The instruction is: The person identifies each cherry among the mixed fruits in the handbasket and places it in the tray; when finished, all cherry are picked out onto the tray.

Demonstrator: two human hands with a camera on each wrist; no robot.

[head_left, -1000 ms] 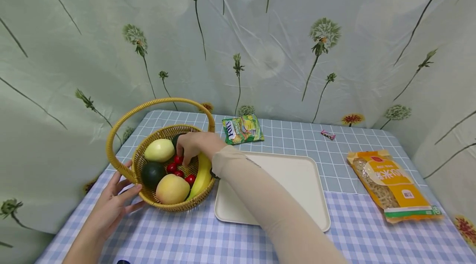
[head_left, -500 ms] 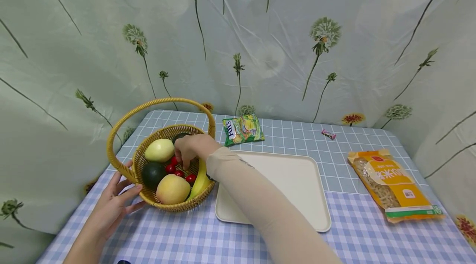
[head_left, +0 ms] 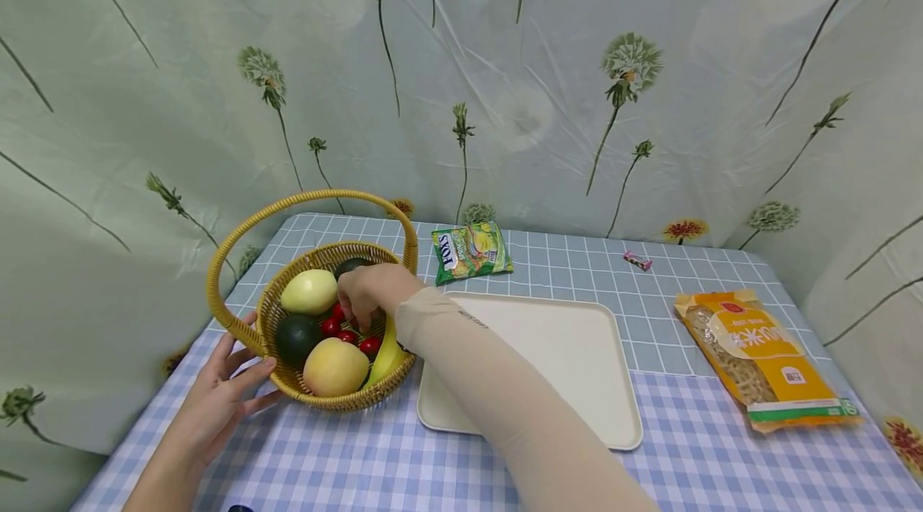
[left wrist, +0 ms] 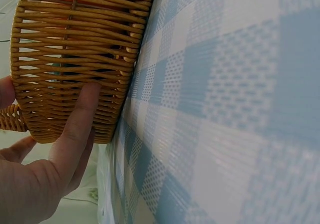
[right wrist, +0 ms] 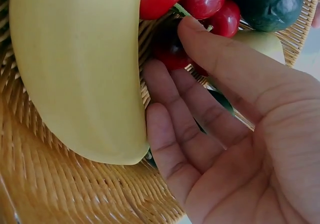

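Note:
A wicker basket with a tall hoop handle holds fruit. My left hand rests against its left side, fingers extended and touching the weave in the left wrist view, thumb near the handle base. My right hand reaches inside. In the right wrist view its curled thumb and fingertips pinch a dark red cherry. Several red cherries lie around it. A banana sits right of that hand. A peach, a pale green fruit and dark green fruits fill the left side and back.
A cream tray stands right of the basket, partly under my right sleeve. Behind it lies a green Fox's candy bag. A small pink-wrapped sweet and an orange noodle bag lie farther right. A floral curtain hangs behind.
My right hand has shifted slightly left and toward me inside the basket, and one cherry beside it has moved a little left. The left hand and basket stay put.

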